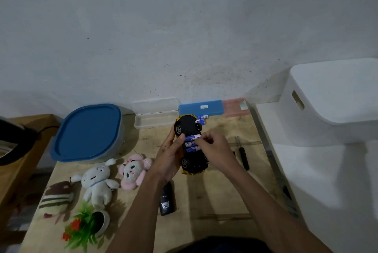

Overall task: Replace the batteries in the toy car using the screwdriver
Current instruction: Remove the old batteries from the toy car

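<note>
The yellow toy car (189,127) is held upside down above the wooden table (214,195), its black underside and wheels facing me. My left hand (169,158) grips its left side, thumb across the open battery bay. Several blue batteries (191,146) lie side by side in the bay. My right hand (212,148) pinches the end of the upper battery with curled fingers. The black screwdriver (242,153) lies on the table just right of my right hand. Two spare blue batteries (202,119) lie behind the car.
A blue-lidded tub (88,132) stands at the back left; clear (155,112), blue (201,107) and pink (236,107) cases line the wall. Three plush toys (98,181), a fake plant (86,224) and a black bottle (167,201) lie near the front. A white bin (331,99) stands right.
</note>
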The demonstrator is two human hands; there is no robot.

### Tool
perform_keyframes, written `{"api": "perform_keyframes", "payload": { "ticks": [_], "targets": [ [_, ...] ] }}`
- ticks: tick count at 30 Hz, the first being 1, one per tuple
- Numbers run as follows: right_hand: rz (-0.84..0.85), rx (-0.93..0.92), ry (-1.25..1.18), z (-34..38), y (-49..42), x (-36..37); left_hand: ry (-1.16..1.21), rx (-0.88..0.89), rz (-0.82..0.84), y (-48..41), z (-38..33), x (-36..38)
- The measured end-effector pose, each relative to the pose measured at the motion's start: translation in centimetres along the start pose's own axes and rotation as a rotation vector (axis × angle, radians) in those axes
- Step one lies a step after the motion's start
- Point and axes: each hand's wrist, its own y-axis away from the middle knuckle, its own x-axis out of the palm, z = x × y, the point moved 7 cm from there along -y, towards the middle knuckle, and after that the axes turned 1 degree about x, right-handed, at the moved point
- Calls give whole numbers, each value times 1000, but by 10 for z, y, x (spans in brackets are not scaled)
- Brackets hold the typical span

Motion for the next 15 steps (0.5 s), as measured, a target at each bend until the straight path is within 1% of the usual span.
{"api": "perform_keyframes", "payload": {
  "ticks": [6,11,15],
  "targets": [
    [-78,-102,-48,1,5,-7,37,-3,2,-2,2,-2],
    [-111,-100,-279,5,10,-10,70,-11,-28,-1,4,-3],
    [-79,-122,-322,12,9,-6,81,-22,0,1,4,5]
  ]
}}
